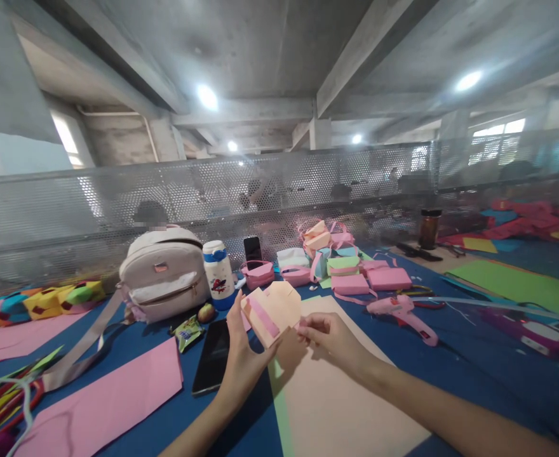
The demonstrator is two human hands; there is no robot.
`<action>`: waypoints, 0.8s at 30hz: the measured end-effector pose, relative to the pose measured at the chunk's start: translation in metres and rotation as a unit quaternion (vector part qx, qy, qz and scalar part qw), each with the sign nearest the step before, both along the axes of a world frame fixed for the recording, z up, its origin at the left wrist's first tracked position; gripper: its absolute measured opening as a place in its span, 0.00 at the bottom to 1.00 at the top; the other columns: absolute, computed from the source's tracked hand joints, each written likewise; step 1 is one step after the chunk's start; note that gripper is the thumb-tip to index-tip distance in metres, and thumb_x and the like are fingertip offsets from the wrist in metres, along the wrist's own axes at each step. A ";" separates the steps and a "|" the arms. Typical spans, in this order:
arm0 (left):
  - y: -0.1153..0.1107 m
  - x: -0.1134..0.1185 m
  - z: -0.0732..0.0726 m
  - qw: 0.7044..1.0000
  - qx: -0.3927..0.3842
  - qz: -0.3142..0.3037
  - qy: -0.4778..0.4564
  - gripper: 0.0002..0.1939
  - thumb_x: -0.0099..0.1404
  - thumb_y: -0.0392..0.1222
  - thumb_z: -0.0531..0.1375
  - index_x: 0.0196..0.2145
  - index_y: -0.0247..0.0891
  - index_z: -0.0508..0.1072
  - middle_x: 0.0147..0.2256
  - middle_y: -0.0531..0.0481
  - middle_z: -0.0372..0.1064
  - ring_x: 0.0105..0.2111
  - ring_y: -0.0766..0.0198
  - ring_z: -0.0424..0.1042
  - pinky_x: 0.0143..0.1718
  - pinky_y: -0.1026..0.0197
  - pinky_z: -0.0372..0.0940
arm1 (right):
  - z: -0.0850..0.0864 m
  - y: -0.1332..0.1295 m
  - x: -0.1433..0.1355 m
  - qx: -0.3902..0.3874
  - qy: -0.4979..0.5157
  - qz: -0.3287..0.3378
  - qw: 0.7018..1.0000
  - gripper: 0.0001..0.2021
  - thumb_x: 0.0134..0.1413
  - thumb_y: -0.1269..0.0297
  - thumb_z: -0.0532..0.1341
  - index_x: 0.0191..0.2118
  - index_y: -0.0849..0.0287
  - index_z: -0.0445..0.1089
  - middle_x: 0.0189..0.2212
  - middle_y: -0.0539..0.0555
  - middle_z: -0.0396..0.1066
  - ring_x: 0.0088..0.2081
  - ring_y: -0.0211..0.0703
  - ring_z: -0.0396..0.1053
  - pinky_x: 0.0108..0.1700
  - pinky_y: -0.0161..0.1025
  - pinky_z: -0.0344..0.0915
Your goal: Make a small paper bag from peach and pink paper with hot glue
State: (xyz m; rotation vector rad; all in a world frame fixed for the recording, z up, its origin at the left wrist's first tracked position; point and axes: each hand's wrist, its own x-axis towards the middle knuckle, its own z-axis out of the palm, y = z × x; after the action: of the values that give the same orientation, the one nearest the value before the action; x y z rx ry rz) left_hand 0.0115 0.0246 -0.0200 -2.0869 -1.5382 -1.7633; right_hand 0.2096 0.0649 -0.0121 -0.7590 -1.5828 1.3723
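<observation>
My left hand (246,343) grips a small peach paper bag (260,317) with a rounded open flap and a pink paper strip across its front. Thumb and fingers hold it at opposite sides, above the table. Just right of the bag is my right hand (324,333), its fingertips pinched together close to the flap's lower edge. A bit of pink shows at those fingertips, too small to name. Below both hands lie large peach paper sheets (346,393) with a green edge beneath. A pink hot glue gun (403,311) rests on the table to the right.
Several small paper bags (349,284) stand behind my hands, beside a white bottle (218,276) and a white backpack (165,273). A black phone (213,355) and pink paper (112,393) lie on the left. A brown jar (429,230) and green paper (518,282) are on the right.
</observation>
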 end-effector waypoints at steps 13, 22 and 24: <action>0.000 -0.002 -0.004 0.991 -0.042 -0.095 -0.079 0.56 0.56 0.48 0.69 0.69 0.50 0.36 0.67 0.39 0.43 0.67 0.46 0.46 0.66 0.41 0.43 | -0.001 0.000 0.001 0.022 -0.017 0.014 1.000 0.19 0.46 0.48 0.68 0.24 0.63 0.74 0.25 0.55 0.74 0.28 0.41 0.68 0.33 0.37 0.62; -0.001 -0.004 -0.005 0.996 0.025 -0.079 0.024 0.60 0.52 0.48 0.72 0.69 0.52 0.36 0.68 0.39 0.37 0.68 0.40 0.41 0.65 0.35 0.43 | -0.007 0.004 0.000 0.017 -0.038 -0.021 0.999 0.22 0.42 0.45 0.69 0.21 0.60 0.67 0.21 0.55 0.73 0.24 0.41 0.67 0.28 0.37 0.60; -0.001 -0.005 -0.006 0.995 0.037 -0.083 0.032 0.61 0.51 0.49 0.73 0.69 0.51 0.36 0.67 0.38 0.39 0.68 0.38 0.40 0.65 0.34 0.41 | -0.008 0.004 0.000 0.018 -0.042 -0.032 0.998 0.21 0.42 0.46 0.69 0.20 0.60 0.67 0.20 0.55 0.72 0.23 0.41 0.67 0.27 0.37 0.59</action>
State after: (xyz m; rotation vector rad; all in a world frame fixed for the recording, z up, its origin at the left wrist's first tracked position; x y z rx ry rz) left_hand 0.0068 0.0239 -0.0257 -2.2716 -1.2971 -1.7518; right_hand 0.2099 0.0687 -0.0203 -0.8480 -1.6302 1.2770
